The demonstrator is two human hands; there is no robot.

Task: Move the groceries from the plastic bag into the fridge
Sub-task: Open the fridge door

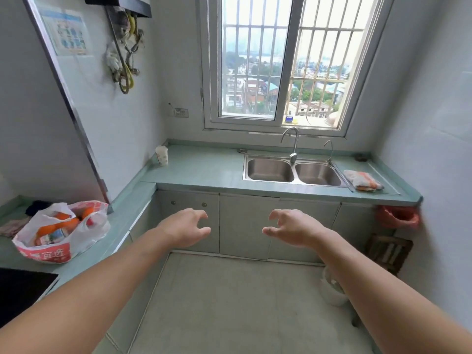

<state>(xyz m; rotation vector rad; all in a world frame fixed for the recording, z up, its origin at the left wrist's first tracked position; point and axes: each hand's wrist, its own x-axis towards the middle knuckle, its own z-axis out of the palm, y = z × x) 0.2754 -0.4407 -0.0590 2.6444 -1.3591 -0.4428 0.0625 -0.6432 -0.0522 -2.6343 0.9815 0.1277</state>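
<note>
Left hand and right hand held out mid-air, fingers loosely curled, holding nothing; white plastic bag of groceries sits on green counter at left, well apart from hands

- Your plastic bag sits on the table at your left, white with red print, slumped, its mouth open upward.
- Inside it you see orange groceries and a printed packet, bunched together.

Left hand and right hand hung empty, fingers loosely curled, above the floor. Plastic bag of groceries stood on worktop; double sink beneath window.
</note>
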